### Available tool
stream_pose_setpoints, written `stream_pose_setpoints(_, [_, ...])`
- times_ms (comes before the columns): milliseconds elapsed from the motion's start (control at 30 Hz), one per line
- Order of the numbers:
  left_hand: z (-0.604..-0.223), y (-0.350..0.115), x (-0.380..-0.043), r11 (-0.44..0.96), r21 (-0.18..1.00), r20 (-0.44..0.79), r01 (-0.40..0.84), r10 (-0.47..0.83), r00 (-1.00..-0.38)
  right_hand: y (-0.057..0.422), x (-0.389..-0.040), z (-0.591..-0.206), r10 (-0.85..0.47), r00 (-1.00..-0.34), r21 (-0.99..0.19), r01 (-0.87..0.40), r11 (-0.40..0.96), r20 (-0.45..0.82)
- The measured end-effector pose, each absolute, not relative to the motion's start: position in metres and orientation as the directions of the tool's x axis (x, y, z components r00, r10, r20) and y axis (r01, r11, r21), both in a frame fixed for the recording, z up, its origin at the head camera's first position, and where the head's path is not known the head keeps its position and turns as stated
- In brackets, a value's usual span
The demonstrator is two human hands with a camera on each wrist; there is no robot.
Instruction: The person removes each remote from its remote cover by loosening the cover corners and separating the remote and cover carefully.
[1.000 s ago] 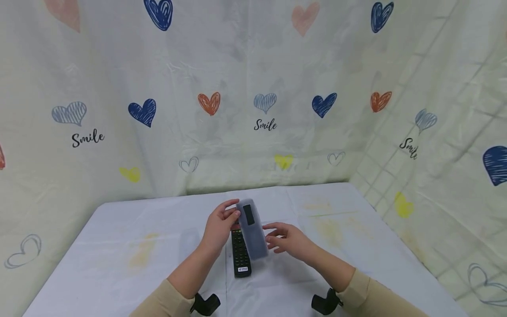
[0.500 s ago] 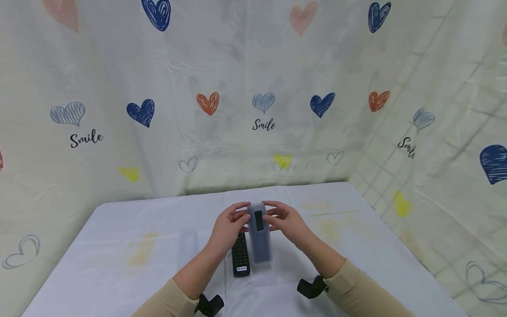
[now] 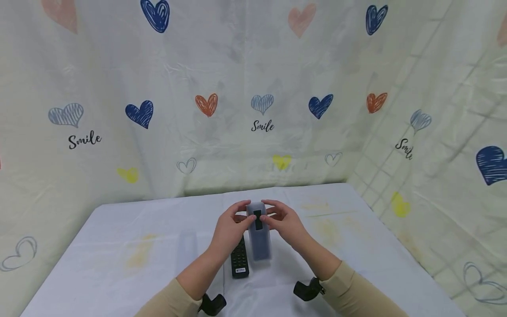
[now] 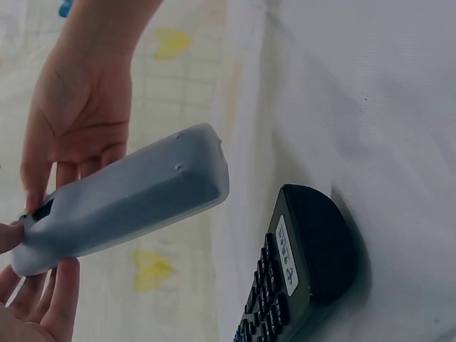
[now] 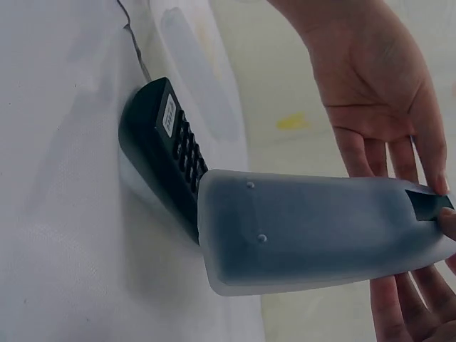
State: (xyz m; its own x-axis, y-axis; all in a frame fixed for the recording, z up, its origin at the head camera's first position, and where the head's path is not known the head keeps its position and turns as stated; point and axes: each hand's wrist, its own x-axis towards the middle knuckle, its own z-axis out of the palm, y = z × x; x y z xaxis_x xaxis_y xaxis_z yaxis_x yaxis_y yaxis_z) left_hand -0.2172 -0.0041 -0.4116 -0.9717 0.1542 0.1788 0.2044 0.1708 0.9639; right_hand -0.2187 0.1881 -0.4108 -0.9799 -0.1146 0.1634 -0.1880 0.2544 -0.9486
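Note:
Both hands hold a long remote-like object in a translucent bluish silicone cover [image 3: 260, 244] above the table. Its cover has a dark cut-out [image 3: 258, 220] near the far end and two small bumps near the other, best seen in the right wrist view. My left hand [image 3: 233, 224] grips the far end from the left, my right hand [image 3: 283, 222] from the right. The thumbs meet at the cut-out, fingers spread along the sides and underneath. A black remote control [image 3: 239, 260] lies buttons up on the table, just left of the covered one; my left hand overlaps its far end.
A pale translucent long strip [image 3: 187, 246] lies on the white-covered table [image 3: 119, 259], left of the left forearm. A curtain printed with hearts [image 3: 222, 145] hangs behind the table and along its right side. Black wrist cameras [image 3: 306, 289] sit at both cuffs.
The left hand has carried the covered object slightly right and straightened it. My right hand, earlier apart from it, has moved in and grips it. Both thumbs have shifted inward onto the cut-out.

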Motion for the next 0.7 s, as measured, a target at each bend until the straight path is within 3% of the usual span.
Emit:
stream_pose_setpoints(200, [-0.4122, 0.0014, -0.2156, 0.277, 0.926, 0.229, 0.257, 0.129, -0.965, 0.1896, -0.2164, -0.4141, -0.120, -0.981, -0.942, -0.182, 0.281, 0.154])
stream_pose_setpoints(533, [-0.4139, 0.0012, -0.2167, 0.419, 0.839, 0.293, 0.348, 0.191, -0.937, 0.1938, -0.2120, -0.4200, -0.139, -0.980, -0.945, -0.179, 0.274, 0.146])
stream_pose_setpoints(700, [-0.4114, 0.0030, -0.2175, 0.438, 0.825, 0.301, 0.357, 0.194, -0.934, 0.1965, -0.2098, -0.4211, -0.141, -0.980, -0.949, -0.173, 0.263, 0.140])
